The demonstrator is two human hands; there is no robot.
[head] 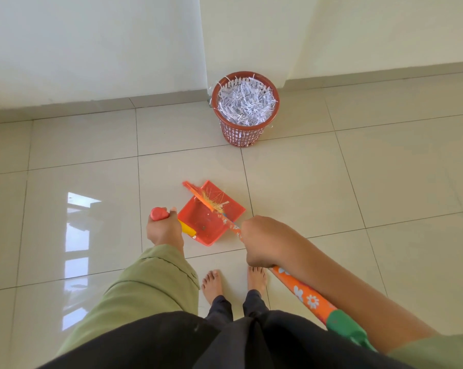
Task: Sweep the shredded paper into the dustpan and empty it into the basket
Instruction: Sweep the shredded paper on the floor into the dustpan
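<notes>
Both hands grip tools: the right hand [259, 242] holds the broom [302, 292], the left hand [164, 227] the dustpan [211, 227] handle. Shredded paper [245, 103] fills the basket [241, 134], well beyond them, on the floor [358, 182].

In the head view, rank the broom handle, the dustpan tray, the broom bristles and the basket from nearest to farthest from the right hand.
1. Broom handle: gripped in the right hand.
2. Dustpan tray: just left of that hand, on the floor.
3. Broom bristles: over the tray's far part.
4. Basket: farthest, by the wall corner, full of shredded paper.
</notes>
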